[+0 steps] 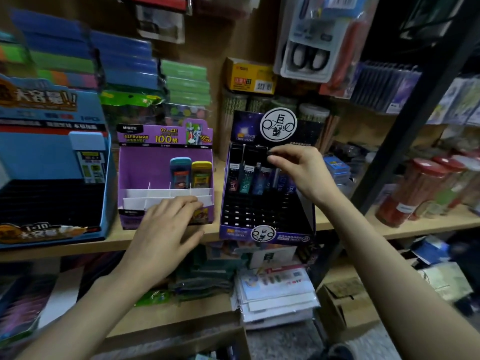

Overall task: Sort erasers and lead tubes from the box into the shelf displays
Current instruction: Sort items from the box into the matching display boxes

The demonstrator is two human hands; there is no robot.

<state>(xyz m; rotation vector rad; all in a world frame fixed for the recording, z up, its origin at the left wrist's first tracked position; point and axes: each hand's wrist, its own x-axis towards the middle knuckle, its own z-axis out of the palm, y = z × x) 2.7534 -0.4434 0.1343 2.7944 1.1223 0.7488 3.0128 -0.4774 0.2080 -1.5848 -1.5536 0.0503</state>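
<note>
A person stands at a pale wooden shelf (114,241) crowded with stationery, both bare arms reaching in. The right hand (301,175) hovers over the back rows of a dark purple cardboard display tray printed with stars (262,237). Its thumb and forefinger pinch a small dark lead tube (270,153), and the other fingers are curled loosely behind (the piece is blurred, so only a dark tip shows).

Just below it a row of slim plastic tubes with patterned labels (249,181) stands upright in stepped black slots. The rows in front are too dim to tell whether they are filled.

The left hand (166,224) rests on the front lip of a bright purple cardboard display box with white card dividers (145,165). Its fingers are close together and gently bent, touching rather than gripping as far as I can tell. At the back of that box a teal rounded plastic case (180,172) and a yellow one (201,175) stand side by side.

The step in hand seems to be seating one tube in the dark tray. The next move would call for holding it upright over a free slot and lowering it straight, since the smooth, light neighbours look easy to tip.
</note>
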